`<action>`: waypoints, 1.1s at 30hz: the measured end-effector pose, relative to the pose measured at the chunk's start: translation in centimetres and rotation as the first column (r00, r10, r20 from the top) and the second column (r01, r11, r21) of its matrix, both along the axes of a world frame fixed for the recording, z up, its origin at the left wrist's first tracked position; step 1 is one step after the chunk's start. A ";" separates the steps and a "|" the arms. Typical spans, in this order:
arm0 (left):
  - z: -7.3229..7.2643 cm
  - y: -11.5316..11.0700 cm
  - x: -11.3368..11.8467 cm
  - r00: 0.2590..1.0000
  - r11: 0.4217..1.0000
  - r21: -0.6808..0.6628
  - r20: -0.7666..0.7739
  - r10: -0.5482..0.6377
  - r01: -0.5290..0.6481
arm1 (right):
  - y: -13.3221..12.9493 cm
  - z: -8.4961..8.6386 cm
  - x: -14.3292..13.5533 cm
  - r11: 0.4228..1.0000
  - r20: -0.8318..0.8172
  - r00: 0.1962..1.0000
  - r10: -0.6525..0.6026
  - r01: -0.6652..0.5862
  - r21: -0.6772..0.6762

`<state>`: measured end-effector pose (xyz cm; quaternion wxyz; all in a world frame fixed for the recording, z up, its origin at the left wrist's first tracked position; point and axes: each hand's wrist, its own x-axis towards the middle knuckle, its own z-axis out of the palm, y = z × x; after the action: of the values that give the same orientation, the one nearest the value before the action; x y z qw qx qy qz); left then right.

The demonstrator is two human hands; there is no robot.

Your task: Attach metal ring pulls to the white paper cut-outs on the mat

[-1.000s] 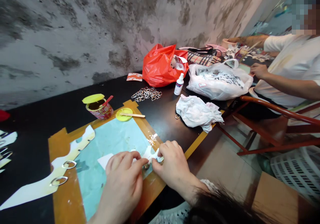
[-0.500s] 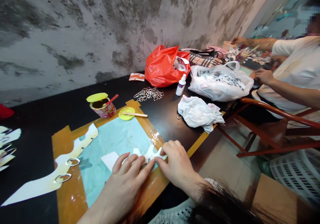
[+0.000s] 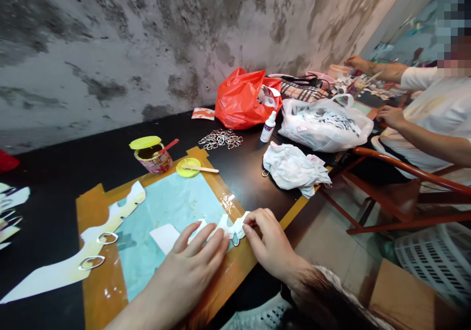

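A white cut-out strip with a scalloped edge lies on the light-blue sheet. My left hand rests on it with fingers stretched out, hiding much of its middle. Between thumb and forefinger, my right hand pinches the strip's right end. A small metal loop peeks out below the strip, between my hands. Left of my left hand, a plain white pointed end shows. Another cream-and-white strip, carrying two pointed oval metal rings, lies along the sheet's left edge.
Behind the taped blue sheet stand an open tub and a yellow lid with a wooden stick. Farther back are metal rings, a white bottle, a cloth and bags. A co-worker sits at right.
My right hand has shifted slightly right, to the strip's end. The scalloped edge and a metal loop beneath it now show between my hands. My left hand stays nearly in place.
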<state>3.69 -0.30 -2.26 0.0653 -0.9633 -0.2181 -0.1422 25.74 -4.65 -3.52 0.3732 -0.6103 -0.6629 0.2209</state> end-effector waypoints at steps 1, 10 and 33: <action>-0.1 0.0 0.0 1.000 1.000 0.000 0.006 0.000 0.000 | -0.1 0.0 0.1 0.999 0.026 0.999 0.025 -0.026 0.036; -0.8 -0.2 -0.2 0.998 0.999 -0.031 0.059 0.010 -0.009 | 0.3 0.3 1.4 0.886 0.288 0.887 0.362 -0.423 0.189; -1.2 1.0 -0.4 0.995 0.992 -0.104 0.078 -0.056 0.064 | 1.0 -0.5 -0.2 0.955 0.083 0.969 0.234 -0.245 0.167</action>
<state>3.29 0.69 -3.42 0.0012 -0.9655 -0.1985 -0.1685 25.57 -3.65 -4.06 0.3750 -0.4968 -0.7602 0.1859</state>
